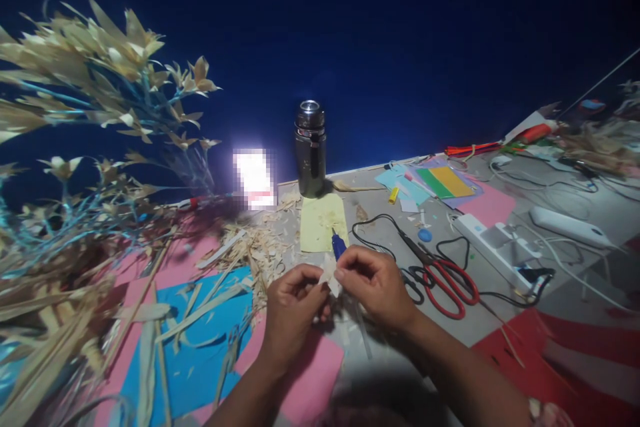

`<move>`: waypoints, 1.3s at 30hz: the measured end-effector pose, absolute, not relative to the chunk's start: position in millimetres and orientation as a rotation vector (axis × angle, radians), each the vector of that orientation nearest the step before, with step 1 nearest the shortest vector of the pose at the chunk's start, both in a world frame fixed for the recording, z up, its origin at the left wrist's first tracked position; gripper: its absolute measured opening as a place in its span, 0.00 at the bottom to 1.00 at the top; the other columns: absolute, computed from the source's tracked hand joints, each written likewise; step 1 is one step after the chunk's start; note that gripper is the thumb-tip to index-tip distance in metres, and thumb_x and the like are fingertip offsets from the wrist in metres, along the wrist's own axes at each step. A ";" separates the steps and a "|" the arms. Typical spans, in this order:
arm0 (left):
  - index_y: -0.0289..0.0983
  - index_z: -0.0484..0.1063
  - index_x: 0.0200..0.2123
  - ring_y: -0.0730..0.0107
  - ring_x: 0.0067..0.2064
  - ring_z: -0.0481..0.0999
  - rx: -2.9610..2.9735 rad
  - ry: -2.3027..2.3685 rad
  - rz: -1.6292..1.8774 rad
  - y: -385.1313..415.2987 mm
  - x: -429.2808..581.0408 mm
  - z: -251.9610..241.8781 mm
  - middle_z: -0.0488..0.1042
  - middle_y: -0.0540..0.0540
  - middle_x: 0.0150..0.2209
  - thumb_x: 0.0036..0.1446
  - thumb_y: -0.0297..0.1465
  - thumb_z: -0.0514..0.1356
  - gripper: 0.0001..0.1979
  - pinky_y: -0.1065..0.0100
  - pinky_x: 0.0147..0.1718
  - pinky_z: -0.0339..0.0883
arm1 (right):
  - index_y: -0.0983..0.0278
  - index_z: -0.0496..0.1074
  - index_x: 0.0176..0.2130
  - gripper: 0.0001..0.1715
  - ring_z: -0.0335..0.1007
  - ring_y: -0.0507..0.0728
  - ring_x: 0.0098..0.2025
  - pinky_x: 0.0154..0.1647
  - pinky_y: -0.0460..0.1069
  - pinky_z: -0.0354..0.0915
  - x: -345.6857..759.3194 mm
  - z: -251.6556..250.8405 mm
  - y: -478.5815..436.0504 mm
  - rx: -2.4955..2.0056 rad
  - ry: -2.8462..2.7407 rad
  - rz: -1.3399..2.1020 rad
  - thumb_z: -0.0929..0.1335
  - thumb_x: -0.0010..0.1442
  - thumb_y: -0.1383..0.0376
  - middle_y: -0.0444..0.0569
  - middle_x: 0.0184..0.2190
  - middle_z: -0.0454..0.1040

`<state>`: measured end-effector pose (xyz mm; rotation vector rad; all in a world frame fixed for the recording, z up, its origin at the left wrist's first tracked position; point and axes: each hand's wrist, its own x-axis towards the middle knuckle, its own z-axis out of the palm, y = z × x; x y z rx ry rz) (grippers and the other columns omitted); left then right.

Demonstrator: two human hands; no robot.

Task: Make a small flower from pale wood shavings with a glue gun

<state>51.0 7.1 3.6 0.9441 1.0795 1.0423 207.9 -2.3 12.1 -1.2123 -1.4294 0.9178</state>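
Note:
My left hand (293,303) and my right hand (376,283) meet over the table, both pinching a small pale dried leaf piece (329,275) between them. A blue glue gun (339,245) pokes out from the top of my right hand, its tip pointing away over a yellow paper sheet (323,220). Red-handled scissors (445,280) lie just right of my right hand. A heap of pale husk scraps (255,247) sits just beyond my left hand.
A dark metal flask (311,147) stands behind the yellow sheet. Dried-leaf flower stems on blue wire (100,113) fill the left. Blue and pink sheets (200,340) lie under strips. A white power strip (493,243), black cables and coloured papers (445,181) lie right.

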 end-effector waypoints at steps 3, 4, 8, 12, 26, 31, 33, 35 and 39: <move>0.36 0.75 0.24 0.75 0.15 0.67 0.938 1.071 1.045 7.5 51.9 2.7 0.71 0.53 0.14 0.44 0.34 0.71 0.10 0.74 0.16 0.63 | 0.64 0.71 0.27 0.08 0.55 0.48 0.21 0.22 0.44 0.53 204.3 12.3 -3.3 -1.209 -1.450 0.880 0.70 0.58 0.65 0.40 0.22 0.64; 0.36 0.75 0.24 0.75 0.15 0.67 0.934 1.065 1.048 7.6 52.1 2.2 0.71 0.53 0.14 0.43 0.34 0.71 0.10 0.74 0.16 0.64 | 0.64 0.71 0.27 0.08 0.56 0.49 0.22 0.22 0.44 0.54 203.0 11.5 -3.8 -1.205 -1.444 0.871 0.69 0.58 0.65 0.41 0.22 0.65; 0.36 0.74 0.24 0.75 0.15 0.68 0.923 1.050 1.069 7.6 52.6 -0.5 0.71 0.53 0.15 0.43 0.35 0.72 0.11 0.74 0.16 0.64 | 0.64 0.72 0.29 0.08 0.61 0.51 0.25 0.25 0.46 0.57 199.9 5.8 -5.2 -1.184 -1.408 0.850 0.70 0.59 0.64 0.43 0.24 0.68; 0.36 0.73 0.25 0.76 0.15 0.67 0.898 1.042 1.077 6.8 53.1 -2.7 0.71 0.54 0.14 0.44 0.36 0.72 0.13 0.74 0.16 0.64 | 0.63 0.73 0.30 0.07 0.66 0.53 0.29 0.29 0.47 0.60 198.9 -0.7 -5.9 -1.148 -1.376 0.830 0.70 0.59 0.64 0.44 0.26 0.70; 0.36 0.73 0.25 0.75 0.15 0.69 0.882 1.043 1.101 5.7 54.2 -4.9 0.72 0.54 0.15 0.43 0.34 0.73 0.12 0.74 0.17 0.66 | 0.63 0.73 0.30 0.06 0.67 0.53 0.29 0.29 0.47 0.62 198.8 -4.2 -4.8 -1.115 -1.389 0.839 0.70 0.60 0.65 0.45 0.28 0.72; 0.35 0.78 0.30 0.73 0.17 0.71 0.866 1.004 1.078 8.4 53.9 -2.0 0.76 0.51 0.20 0.40 0.31 0.74 0.12 0.72 0.17 0.68 | 0.63 0.74 0.30 0.06 0.64 0.52 0.27 0.27 0.46 0.60 202.3 -0.2 -4.6 -1.118 -1.420 0.861 0.70 0.60 0.65 0.44 0.27 0.70; 0.34 0.81 0.32 0.72 0.17 0.72 0.895 0.995 1.049 9.0 52.8 0.4 0.77 0.50 0.20 0.41 0.32 0.73 0.13 0.72 0.17 0.68 | 0.63 0.74 0.30 0.06 0.63 0.52 0.27 0.27 0.46 0.60 204.4 1.1 -4.7 -1.121 -1.420 0.875 0.70 0.60 0.65 0.44 0.27 0.70; 0.33 0.82 0.33 0.71 0.17 0.72 0.934 0.999 1.011 9.0 51.3 2.3 0.76 0.48 0.18 0.43 0.33 0.72 0.13 0.71 0.18 0.68 | 0.63 0.74 0.30 0.06 0.63 0.52 0.27 0.27 0.46 0.60 206.4 1.8 -4.8 -1.135 -1.425 0.879 0.70 0.60 0.65 0.44 0.27 0.70; 0.34 0.82 0.31 0.70 0.17 0.72 0.967 1.008 0.999 9.2 49.0 4.1 0.75 0.47 0.16 0.44 0.34 0.71 0.10 0.70 0.20 0.68 | 0.64 0.74 0.30 0.06 0.61 0.51 0.25 0.26 0.46 0.58 208.9 3.3 -5.2 -1.178 -1.451 0.878 0.70 0.60 0.65 0.43 0.26 0.69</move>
